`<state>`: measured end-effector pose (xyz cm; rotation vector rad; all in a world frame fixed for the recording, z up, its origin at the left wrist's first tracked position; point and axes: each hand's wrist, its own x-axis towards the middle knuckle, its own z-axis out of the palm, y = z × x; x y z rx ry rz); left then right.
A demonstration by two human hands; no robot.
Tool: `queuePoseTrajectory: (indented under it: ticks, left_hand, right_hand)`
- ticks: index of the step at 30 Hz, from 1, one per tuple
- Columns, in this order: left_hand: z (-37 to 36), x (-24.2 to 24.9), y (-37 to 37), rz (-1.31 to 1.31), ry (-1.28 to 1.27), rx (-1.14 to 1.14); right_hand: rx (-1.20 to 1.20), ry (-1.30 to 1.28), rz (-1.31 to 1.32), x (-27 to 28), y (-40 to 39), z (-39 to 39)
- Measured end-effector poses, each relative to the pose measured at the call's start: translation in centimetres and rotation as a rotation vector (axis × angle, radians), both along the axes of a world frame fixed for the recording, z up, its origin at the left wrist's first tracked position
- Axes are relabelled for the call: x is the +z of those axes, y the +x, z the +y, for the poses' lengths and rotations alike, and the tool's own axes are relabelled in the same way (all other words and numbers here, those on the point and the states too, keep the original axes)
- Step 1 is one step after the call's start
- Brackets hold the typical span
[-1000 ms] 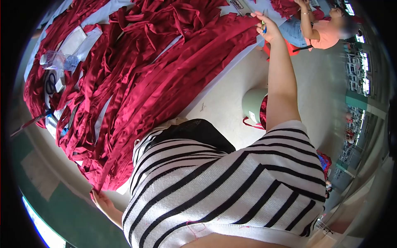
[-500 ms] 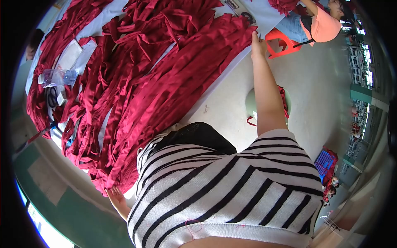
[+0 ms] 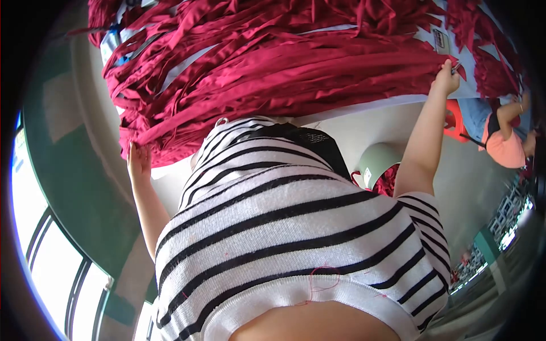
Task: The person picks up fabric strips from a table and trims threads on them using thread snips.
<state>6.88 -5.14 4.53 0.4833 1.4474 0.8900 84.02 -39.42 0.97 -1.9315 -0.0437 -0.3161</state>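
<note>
Long dark-red fabric strips [image 3: 273, 79] lie heaped across a table, running lengthwise from my left side to my right. My right hand [image 3: 448, 79] is closed at the strips' far right end, with what look like scissors [image 3: 455, 68] showing metal at the fingers; the rest of them is hidden by the hand. At the left end of the heap, my left hand [image 3: 138, 162] has its fingers stretched out, the tips right at the fabric's edge.
A labelled item [image 3: 441, 41] lies on the white table cover [image 3: 392, 105] near my right hand. Another person [image 3: 505, 133] sits at the right on a red stool [image 3: 455, 120]. Below the table edge stands a pale green bucket [image 3: 378, 159] with red fabric in it.
My view has turned, so the strips now run more straight across. The black-handled scissors seen lying beyond my right hand no longer show there, and metal shows in that hand. My left hand stays at the near end.
</note>
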Motion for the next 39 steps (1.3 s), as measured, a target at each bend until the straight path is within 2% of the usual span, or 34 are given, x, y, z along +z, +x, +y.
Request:
queuePoseTrajectory:
  ticks: [1, 2, 4, 5, 6, 7, 8, 9, 10, 12, 14, 16, 18, 20, 23, 25, 26, 27, 30, 32, 33, 36, 39]
  left_hand:
    - [-0.2, 0.1, 0.7, 0.018, 0.0, 0.017]
    - [-0.3, -0.4, 0.9, 0.049, -0.005, 0.034]
    - [-0.8, -0.4, 2.6, 0.249, -0.104, 0.056]
    - [-0.6, -1.0, 2.2, 0.342, -0.098, -0.013]
    - [-0.6, -2.2, 1.2, 0.436, -0.093, -0.074]
    - [-0.3, -3.1, -0.3, 0.564, -0.05, -0.148]
    - [-0.2, -4.5, -1.5, 0.825, 0.324, -0.235]
    - [-0.9, -3.1, -0.5, 1.194, 0.443, -0.208]
    - [-1.9, -1.0, 2.0, 1.565, 0.55, -0.184]
    - [-3.3, 2.2, 5.3, 1.581, 0.898, -0.34]
    - [-3.9, 3.8, 8.2, 1.483, 1.033, -0.456]
    - [-4.2, 4.2, 10.5, 1.532, 1.043, -0.57]
    - [-3.5, 4.0, 11.9, 1.508, 1.075, -0.56]
    - [-2.7, 4.0, 12.4, 1.451, 1.072, -0.506]
    - [-1.0, 3.2, 10.5, 1.368, 0.955, -0.492]
    - [-0.5, 3.1, 9.2, 1.424, 0.922, -0.538]
    - [-0.4, 3.1, 8.6, 1.451, 0.904, -0.564]
    - [-0.5, 3.1, 8.0, 1.483, 0.892, -0.578]
    - [0.0, 1.6, 5.6, 1.373, 0.788, -0.602]
    - [0.1, 0.2, 4.6, 1.309, 0.833, -0.575]
    - [0.2, -0.1, 4.1, 1.28, 0.853, -0.557]
    - [-0.1, -1.2, 2.4, 1.271, 0.844, -0.608]
    - [-0.2, -2.3, 1.0, 1.28, 0.858, -0.675]
  right_hand:
    - [-0.037, 0.033, 0.056, 0.0, 0.3, 0.7]
    - [-0.078, -0.028, 0.207, -2.6, 3.0, -0.2]
    - [0.033, -0.221, 0.453, -5.3, 4.1, -0.7]
    - [0.033, -0.442, 0.297, -8.7, 6.6, -2.1]
    - [-0.024, -0.525, 0.256, -5.1, 3.3, -0.5]
    - [0.058, -0.383, 0.108, -5.6, 4.5, -0.9]
    - [-0.177, -0.377, 0.123, -3.6, 2.7, 0.2]
    - [-0.407, -0.342, 0.141, -1.0, 0.4, 1.6]
    - [-0.421, -0.231, -0.102, -0.7, -0.4, 1.7]
    - [-0.327, -0.235, -0.243, 1.6, -2.8, 2.4]
    - [-0.209, -0.2, -0.264, 2.4, -4.4, 2.9]
    - [-0.072, -0.23, -0.314, 3.4, -6.1, 4.8]
    - [0.083, -0.338, -0.387, 4.7, -9.5, 6.9]
    - [0.389, -0.124, -0.319, 6.6, -15.1, 11.0]
    - [0.843, 0.081, -0.08, 7.7, -23.7, 16.8]
    - [1.231, -0.053, -0.055, 9.4, -29.8, 20.5]
    - [1.355, -0.202, -0.058, 10.0, -32.7, 22.2]
    - [1.511, -0.178, -0.075, 9.8, -35.4, 24.0]
    - [1.817, -0.366, -0.291, 7.8, -42.0, 28.6]
    - [1.959, -0.671, -0.401, 6.3, -44.5, 30.8]
    - [1.995, -0.877, -0.414, 6.2, -45.2, 31.8]
    - [1.906, -0.953, -0.352, 6.5, -45.4, 33.9]
    - [1.554, -0.833, -0.282, 7.3, -43.1, 35.6]
